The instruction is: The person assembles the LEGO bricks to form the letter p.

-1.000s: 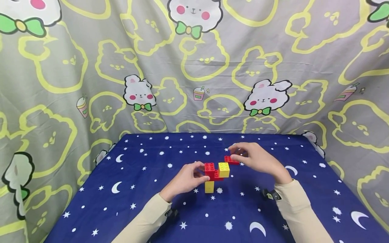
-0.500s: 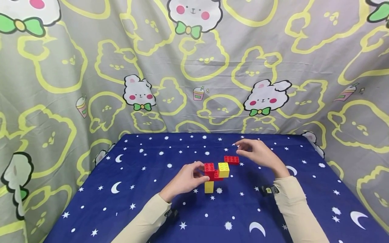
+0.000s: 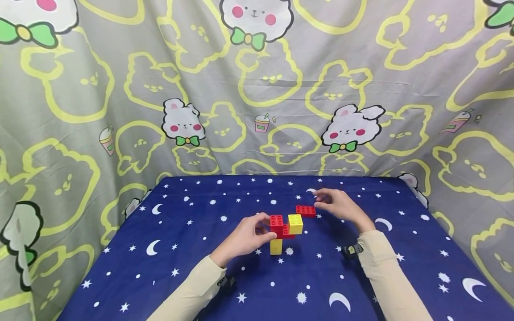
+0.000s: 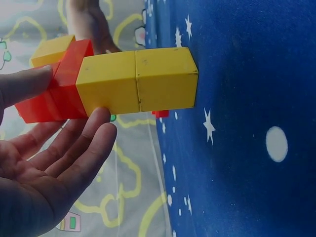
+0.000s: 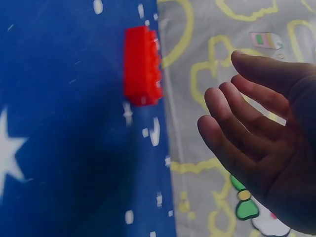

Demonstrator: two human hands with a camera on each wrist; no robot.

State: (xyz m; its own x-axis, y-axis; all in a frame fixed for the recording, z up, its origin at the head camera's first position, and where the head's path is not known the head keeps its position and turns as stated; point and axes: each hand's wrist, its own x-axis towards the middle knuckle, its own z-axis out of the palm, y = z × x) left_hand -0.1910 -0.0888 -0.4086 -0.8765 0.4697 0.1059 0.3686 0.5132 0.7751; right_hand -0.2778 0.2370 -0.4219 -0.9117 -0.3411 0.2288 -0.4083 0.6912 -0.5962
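My left hand (image 3: 246, 235) holds a small toy brick build by its red 2x2 brick (image 3: 276, 224), thumb in front and fingers behind. Under that brick lies a longer red brick (image 4: 74, 78), with a yellow brick (image 3: 295, 224) on its right end. Two yellow bricks (image 4: 138, 81) form an upright column below, standing on the cloth. My right hand (image 3: 341, 206) hovers with relaxed fingers just right of a loose red 2x4 brick (image 3: 306, 211), behind the build. The right wrist view shows the palm of that hand (image 5: 261, 133) with nothing in it, apart from the red brick (image 5: 140, 66).
A dark blue cloth (image 3: 192, 276) with white stars and moons covers the table. Behind and at both sides hangs a grey curtain (image 3: 225, 84) with yellow outlines and rabbit faces.
My right hand has drawn away from the loose red brick to the right, then come slightly lower beside its right end. The left hand and the build have stayed in place.
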